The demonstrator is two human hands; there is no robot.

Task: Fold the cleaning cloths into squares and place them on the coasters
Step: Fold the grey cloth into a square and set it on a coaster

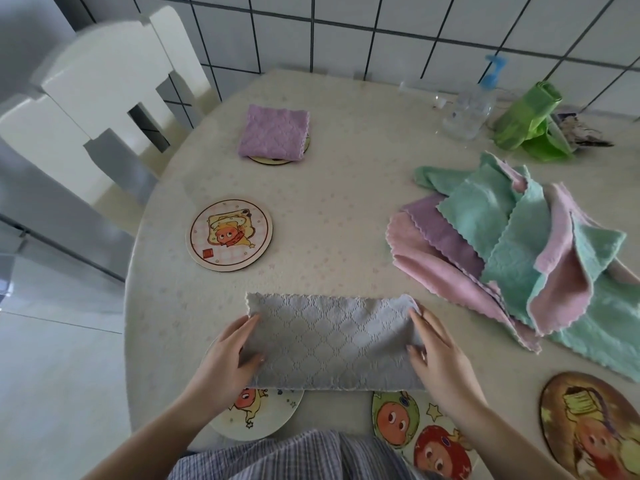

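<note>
A: Halfway through folding: grey cloth (332, 341) lying as a long strip at the near edge of the surface (346, 220), left hand (228, 355) and right hand (436, 355) pinching its ends.

B: Next, probably: end over end into a square, then onto the empty coaster (229, 234).

One view only, worn on my head, wide-angle (straight lines bow toward the edges). It faces forward and down over the table (346, 202), close in: my left hand (228, 355) and right hand (440, 355) fill the lower middle, tiled wall (381, 29) across the top, chair (104, 98) upper left.
</note>
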